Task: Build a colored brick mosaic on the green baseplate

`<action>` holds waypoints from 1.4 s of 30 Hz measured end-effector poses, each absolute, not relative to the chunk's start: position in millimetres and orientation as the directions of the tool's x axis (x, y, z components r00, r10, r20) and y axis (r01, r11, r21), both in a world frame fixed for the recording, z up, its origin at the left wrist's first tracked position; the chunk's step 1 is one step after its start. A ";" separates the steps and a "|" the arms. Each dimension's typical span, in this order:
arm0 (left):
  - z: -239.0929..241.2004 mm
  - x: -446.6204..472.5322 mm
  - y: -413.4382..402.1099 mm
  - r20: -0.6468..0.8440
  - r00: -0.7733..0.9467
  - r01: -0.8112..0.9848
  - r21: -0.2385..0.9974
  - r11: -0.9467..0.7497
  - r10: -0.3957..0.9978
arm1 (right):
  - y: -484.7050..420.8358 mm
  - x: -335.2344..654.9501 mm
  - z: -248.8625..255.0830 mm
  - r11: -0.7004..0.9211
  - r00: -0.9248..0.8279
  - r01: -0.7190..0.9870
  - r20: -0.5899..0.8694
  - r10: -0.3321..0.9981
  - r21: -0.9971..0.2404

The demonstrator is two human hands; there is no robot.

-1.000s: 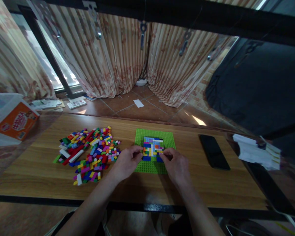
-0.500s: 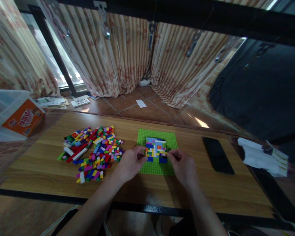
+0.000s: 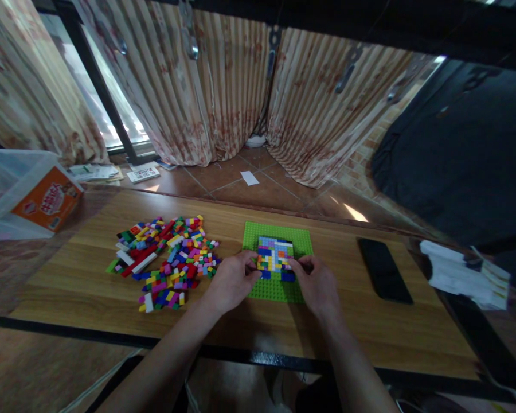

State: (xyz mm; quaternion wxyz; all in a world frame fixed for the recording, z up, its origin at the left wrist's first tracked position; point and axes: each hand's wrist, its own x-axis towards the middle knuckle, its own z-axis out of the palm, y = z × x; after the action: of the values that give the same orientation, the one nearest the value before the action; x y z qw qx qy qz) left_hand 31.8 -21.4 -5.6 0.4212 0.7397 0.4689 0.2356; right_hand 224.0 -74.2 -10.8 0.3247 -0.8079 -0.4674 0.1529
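A low block of mixed coloured toy bricks (image 3: 275, 252), light blue at the back and blue at its two front corners, sits on a green studded baseplate (image 3: 251, 230). My left hand (image 3: 233, 281) has its curled thumb and fingers against the left side of the brick block. On the opposite side, my right hand (image 3: 317, 285) is closed, its fingertips touching the block's right edge. Whether a small loose brick lies between any fingertips cannot be made out.
A pile of loose bricks (image 3: 172, 261) spreads over the wooden table (image 3: 90, 298) to the left. A black phone (image 3: 384, 269) and crumpled white papers (image 3: 460, 272) lie to the right. Beyond the left edge stands a clear plastic bin (image 3: 8, 215) with an orange label.
The camera view has shifted slightly. My right fingertips have moved a little inward over the block's right edge; my left hand stays at its left side.
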 end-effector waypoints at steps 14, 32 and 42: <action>-9.2 34.7 -23.1 -0.050 0.429 0.562 0.797 -0.223 0.902 | -76.2 227.8 -10.6 -0.334 0.422 0.741 0.018 0.906 -0.583; -5.1 13.3 -20.9 0.008 0.481 0.462 0.847 -0.261 0.877 | -78.7 218.2 -8.9 -0.397 0.428 0.776 -0.052 0.902 -0.490; 32.1 -100.1 11.4 -0.068 0.492 0.437 0.882 -0.178 0.868 | -75.8 227.5 -2.0 -0.385 0.571 0.652 0.090 0.816 -0.653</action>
State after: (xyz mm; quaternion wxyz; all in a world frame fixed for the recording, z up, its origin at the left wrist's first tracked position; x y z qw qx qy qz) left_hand -100.1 11.4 32.1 0.4603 0.7308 0.4463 0.2343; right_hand 227.5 -75.8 -2.0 0.3295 -0.8228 -0.4461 0.1240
